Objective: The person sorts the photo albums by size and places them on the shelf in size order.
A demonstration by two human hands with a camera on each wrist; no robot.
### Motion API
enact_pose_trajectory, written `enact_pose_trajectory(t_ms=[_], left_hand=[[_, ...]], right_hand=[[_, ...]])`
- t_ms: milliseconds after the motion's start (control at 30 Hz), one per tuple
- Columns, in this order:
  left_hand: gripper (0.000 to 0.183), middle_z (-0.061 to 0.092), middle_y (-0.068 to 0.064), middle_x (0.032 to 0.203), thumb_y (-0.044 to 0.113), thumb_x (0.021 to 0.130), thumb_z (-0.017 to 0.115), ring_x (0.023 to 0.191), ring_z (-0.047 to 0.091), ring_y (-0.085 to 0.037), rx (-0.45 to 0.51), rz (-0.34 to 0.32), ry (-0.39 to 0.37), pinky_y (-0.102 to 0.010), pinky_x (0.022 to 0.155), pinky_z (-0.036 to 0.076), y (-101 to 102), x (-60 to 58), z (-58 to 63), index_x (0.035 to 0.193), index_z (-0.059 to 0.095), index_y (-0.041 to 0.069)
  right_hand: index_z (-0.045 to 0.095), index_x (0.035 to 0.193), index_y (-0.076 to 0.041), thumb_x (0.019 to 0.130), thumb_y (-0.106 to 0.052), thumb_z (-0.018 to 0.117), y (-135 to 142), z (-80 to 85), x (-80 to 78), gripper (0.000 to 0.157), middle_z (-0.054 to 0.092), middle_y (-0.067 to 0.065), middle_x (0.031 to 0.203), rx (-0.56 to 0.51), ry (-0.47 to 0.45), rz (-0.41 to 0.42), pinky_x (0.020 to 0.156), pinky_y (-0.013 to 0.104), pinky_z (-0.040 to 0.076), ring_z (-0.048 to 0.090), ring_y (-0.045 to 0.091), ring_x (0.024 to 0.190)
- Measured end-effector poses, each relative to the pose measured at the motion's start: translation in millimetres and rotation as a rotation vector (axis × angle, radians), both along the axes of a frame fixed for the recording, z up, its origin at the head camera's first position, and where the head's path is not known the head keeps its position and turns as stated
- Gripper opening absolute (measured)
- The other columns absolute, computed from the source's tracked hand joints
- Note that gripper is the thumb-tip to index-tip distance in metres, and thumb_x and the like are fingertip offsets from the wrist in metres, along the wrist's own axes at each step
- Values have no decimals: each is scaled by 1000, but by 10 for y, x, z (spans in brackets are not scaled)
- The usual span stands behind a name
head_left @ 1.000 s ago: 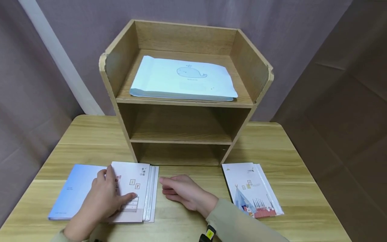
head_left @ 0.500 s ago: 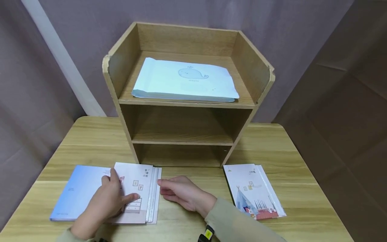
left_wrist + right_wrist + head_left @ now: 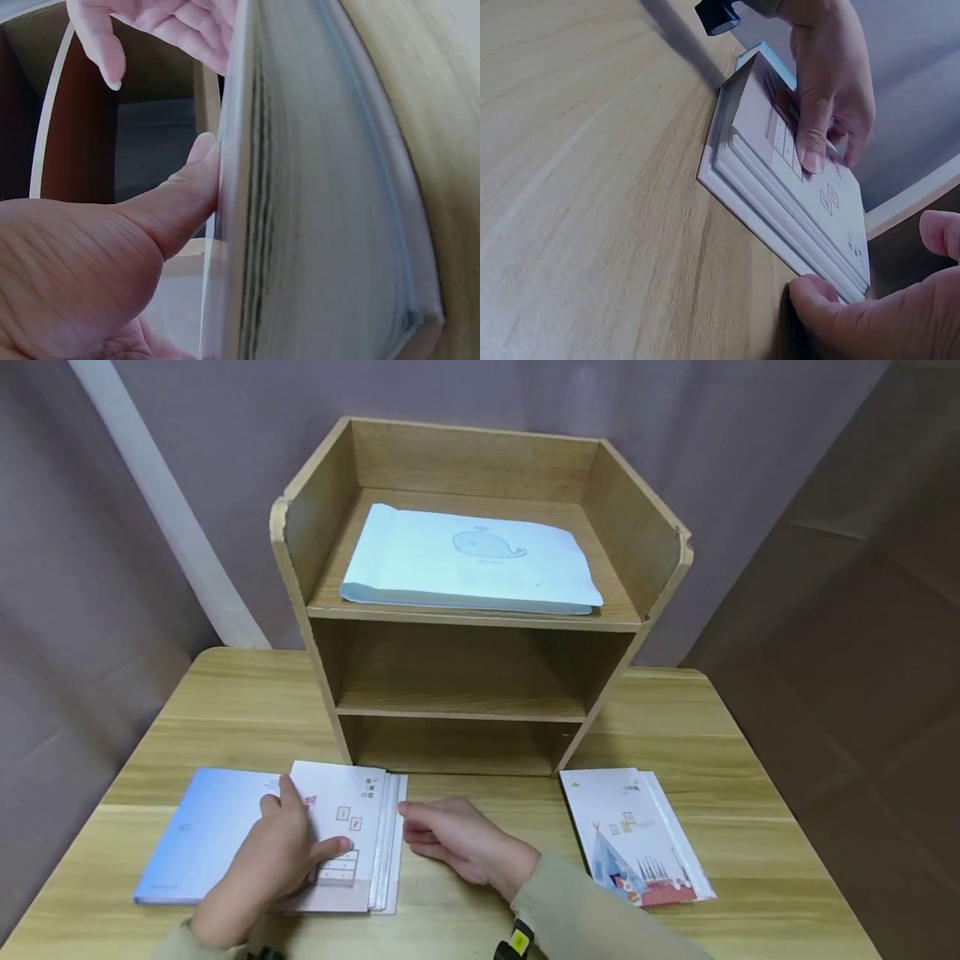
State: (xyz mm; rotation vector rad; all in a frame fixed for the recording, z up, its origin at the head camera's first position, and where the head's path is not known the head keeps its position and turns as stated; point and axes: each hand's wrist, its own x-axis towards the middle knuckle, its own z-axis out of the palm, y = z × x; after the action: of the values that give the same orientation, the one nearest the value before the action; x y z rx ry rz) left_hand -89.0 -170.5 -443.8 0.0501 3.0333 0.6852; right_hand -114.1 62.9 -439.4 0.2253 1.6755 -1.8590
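A white book [image 3: 347,885] with a drawn chest of drawers on its cover lies on the table, its page edges and lower cover jutting out at the right. My left hand [image 3: 273,847] holds it at its left side, thumb on the cover and other fingers round the left edge, partly hidden. In the left wrist view the thumb [image 3: 176,199] presses on the cover beside the thick page block [image 3: 322,187]. My right hand [image 3: 465,839] lies at the book's right edge; in the right wrist view a fingertip [image 3: 814,289] touches the lower cover's corner.
A blue book [image 3: 198,835] lies partly beside the left hand. Another white book [image 3: 633,835] with a tent drawing lies at right. Behind stands a wooden shelf [image 3: 461,715] with a whale-printed pack [image 3: 472,560] on top. Curtains [image 3: 480,389] hang behind the table.
The whole head view shifts slightly to the right. Both hands keep nearly the same place against the white book, with no visible change in hold.
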Motion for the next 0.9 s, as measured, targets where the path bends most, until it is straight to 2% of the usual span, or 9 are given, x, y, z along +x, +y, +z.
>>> enact_pose_trajectory(t_ms=[167, 300, 467, 567, 667, 767, 900], left_hand=[[131, 41, -47, 103, 53, 66, 84, 76, 58, -43, 37, 24, -12, -56, 70, 52, 18, -15, 42, 138, 7, -25], [125, 44, -38, 103, 47, 68, 86, 77, 56, -38, 90, 24, 15, -55, 68, 51, 7, 26, 82, 143, 8, -16], [126, 45, -37, 107, 53, 68, 83, 83, 57, -39, 127, -7, 48, -55, 71, 51, 30, 77, 101, 146, 8, -12], [127, 44, -40, 115, 58, 69, 80, 95, 56, -45, 152, -12, 54, -59, 80, 49, 43, 94, 93, 147, 7, -12], [121, 47, -34, 117, 57, 71, 79, 103, 53, -42, 245, -24, 71, -60, 87, 45, 47, 103, 84, 147, 12, -10], [109, 51, -24, 116, 53, 75, 78, 103, 52, -34, 358, -47, 73, -55, 90, 44, 62, 111, 83, 146, 20, -5], [94, 56, -14, 112, 51, 78, 76, 95, 57, -22, 440, -54, 45, -46, 85, 48, 103, 121, 91, 144, 28, 3]], right_hand=[[57, 113, 12, 90, -24, 69, -16, 7, -22, 45, 59, 21, 105, 30, 7, -16, 91, 38, 52, 62, 28, 98], [61, 109, 9, 89, -24, 70, -37, -2, -10, 40, 61, 18, 103, 54, 33, -8, 91, 38, 52, 61, 25, 96], [67, 105, 3, 88, -25, 71, -20, -2, 33, 33, 63, 9, 101, 155, 137, 71, 89, 40, 51, 58, 21, 93], [64, 107, -1, 86, -29, 74, 7, 7, 58, 37, 61, 6, 100, 232, 197, 113, 83, 38, 51, 57, 19, 90], [56, 113, -1, 83, -31, 77, 29, 11, 81, 47, 58, 7, 100, 270, 228, 117, 78, 35, 51, 56, 19, 88], [50, 114, -1, 85, -28, 76, 53, -5, 90, 47, 60, 8, 98, 242, 241, 104, 75, 32, 51, 60, 18, 85], [56, 114, -1, 91, -19, 70, 79, -55, 85, 33, 69, 10, 92, 119, 267, 120, 72, 31, 55, 68, 23, 80]])
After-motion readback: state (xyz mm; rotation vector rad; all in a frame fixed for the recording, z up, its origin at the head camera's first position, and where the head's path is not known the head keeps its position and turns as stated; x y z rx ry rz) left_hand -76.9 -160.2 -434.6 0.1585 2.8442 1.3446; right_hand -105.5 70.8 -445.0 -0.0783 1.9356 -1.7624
